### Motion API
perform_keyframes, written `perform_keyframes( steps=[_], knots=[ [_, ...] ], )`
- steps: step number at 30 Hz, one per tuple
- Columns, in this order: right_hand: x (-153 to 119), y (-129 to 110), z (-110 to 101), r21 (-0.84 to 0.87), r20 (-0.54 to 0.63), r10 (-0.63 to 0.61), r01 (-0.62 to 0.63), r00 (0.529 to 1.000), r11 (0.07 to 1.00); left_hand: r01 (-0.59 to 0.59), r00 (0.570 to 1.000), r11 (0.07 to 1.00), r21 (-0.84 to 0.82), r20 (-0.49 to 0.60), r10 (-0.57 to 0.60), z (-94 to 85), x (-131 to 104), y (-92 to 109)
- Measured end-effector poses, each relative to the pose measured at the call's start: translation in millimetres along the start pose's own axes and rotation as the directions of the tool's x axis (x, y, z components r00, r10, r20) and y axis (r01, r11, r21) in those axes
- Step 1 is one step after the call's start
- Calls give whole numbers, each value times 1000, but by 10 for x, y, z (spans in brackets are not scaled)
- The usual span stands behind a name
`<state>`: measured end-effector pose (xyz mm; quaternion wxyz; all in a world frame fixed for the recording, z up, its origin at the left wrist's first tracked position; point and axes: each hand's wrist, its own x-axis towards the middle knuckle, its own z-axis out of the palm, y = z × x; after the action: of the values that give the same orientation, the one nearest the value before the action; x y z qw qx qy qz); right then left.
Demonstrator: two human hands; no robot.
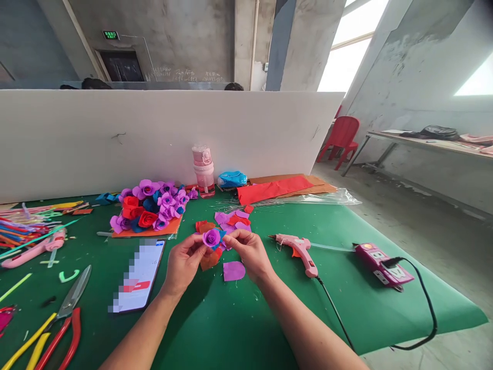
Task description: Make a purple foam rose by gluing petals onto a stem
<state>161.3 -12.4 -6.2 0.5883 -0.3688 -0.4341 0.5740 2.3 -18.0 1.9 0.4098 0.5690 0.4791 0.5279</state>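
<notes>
Over the green bench [231, 329], the left hand [185, 262] and right hand [250, 254] hold a purple flower [211, 238] between them, the left grip pinching its nearer side, the right pinching blue petals [222, 235] opposite. Its face shows (any long axis is hidden).

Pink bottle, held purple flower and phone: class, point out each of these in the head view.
Pink bottle [204, 177]: head view, on its lower body.
Held purple flower [211, 238]: head view, on the middle of its curled petals.
Phone [152, 268]: head view, on its screen.
</notes>
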Motion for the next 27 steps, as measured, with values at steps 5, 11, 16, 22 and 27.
perform_keyframes(
  steps=[5, 11, 16, 22, 27],
  knots=[
    [19, 26, -6, -41, 32, -25, 26, 999, 999, 35, 999, 998, -45, -18, -36, 23, -3, -13],
    [39, 99, -30, -169, 39, -67, 73, 997, 983, 111, 994, 986, -127, 28, -108, 36, -3, -11],
    [66, 164, -57, -300, 62, -127, 140, 990, 944, 154, 988, 966, -210, 46, -147, 29, 14, -49],
    [100, 24, -152, -499, -6, -280, 240, 960, 833, 118, 993, 957, -264, 22, -117, 36, 39, -96],
    [-37, -120, -312, -624, -20, -233, 170, 972, 763, 114, 993, 944, -309, -5, -122, 5, 76, -127]
  ],
)
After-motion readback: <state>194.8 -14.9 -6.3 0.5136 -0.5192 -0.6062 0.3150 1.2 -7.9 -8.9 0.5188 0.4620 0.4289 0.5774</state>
